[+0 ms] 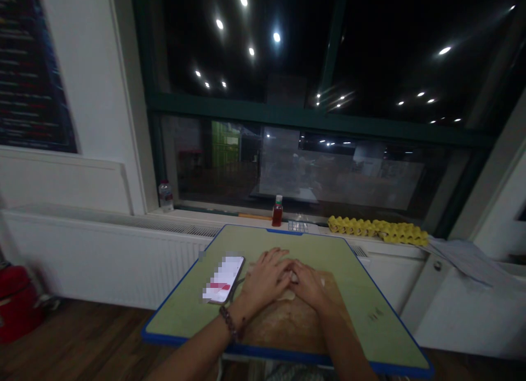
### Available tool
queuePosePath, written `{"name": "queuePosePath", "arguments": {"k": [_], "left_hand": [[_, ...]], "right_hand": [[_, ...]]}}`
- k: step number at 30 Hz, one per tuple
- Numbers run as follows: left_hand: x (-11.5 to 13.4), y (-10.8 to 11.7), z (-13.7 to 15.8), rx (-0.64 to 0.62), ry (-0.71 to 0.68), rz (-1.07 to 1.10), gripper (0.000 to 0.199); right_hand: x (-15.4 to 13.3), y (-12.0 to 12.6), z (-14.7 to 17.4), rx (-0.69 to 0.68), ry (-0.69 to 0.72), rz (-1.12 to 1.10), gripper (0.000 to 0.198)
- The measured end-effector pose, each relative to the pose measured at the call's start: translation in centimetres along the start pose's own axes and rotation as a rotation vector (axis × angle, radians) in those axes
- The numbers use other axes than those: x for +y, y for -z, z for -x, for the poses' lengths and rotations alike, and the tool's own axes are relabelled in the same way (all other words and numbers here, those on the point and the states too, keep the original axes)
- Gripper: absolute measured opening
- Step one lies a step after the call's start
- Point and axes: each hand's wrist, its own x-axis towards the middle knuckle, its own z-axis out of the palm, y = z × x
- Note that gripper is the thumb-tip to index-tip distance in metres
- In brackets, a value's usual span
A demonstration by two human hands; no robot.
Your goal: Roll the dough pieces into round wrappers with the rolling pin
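Note:
My left hand (pixel 268 276), with a beaded bracelet on the wrist, and my right hand (pixel 311 287) meet over a brown wooden board (pixel 296 326). Their fingers are curled together and overlap around a pale piece of dough (pixel 289 295). Only bits of the dough show between and below the fingers; the rest is hidden. Whitish smears mark the board's surface. Left of my left hand lies a phone (pixel 225 277) with its screen lit, and a dark thin thing (pixel 237 285) sits beside it, partly hidden.
The board rests on a green folding table (pixel 373 315) with a blue edge. Along the windowsill stand a water bottle (pixel 165 196), a small bottle of red liquid (pixel 278 212) and yellow egg trays (pixel 378 230). A white radiator (pixel 102 260) runs behind; a red extinguisher (pixel 18 299) is at left.

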Motion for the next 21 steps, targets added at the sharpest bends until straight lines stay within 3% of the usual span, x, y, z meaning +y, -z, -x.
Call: {"name": "queuePosePath", "arguments": {"k": [3, 7, 10, 15, 21], "left_hand": [[-2.1, -2.0, -1.3, 0.03, 0.134, -0.051, 0.036], [-4.4, -4.6, -1.7, -0.085, 0.269, -0.075, 0.041], [-5.0, -5.5, -1.7, -0.161, 0.395, -0.078, 0.046], [-5.0, -5.3, -2.4, -0.204, 0.424, -0.106, 0.044], [-4.9, -5.5, -2.7, -0.225, 0.432, -0.146, 0.044]], "right_hand": [[-0.4, 0.4, 0.2, 0.004, 0.056, -0.029, 0.024], [-1.1, 1.2, 0.4, 0.012, 0.075, -0.045, 0.019], [-1.6, 1.2, 0.1, 0.045, 0.012, -0.05, 0.022], [-2.1, 0.1, -0.9, 0.065, -0.268, 0.041, 0.029], [-1.3, -0.4, -2.1, -0.034, -0.277, 0.126, 0.027]]}}
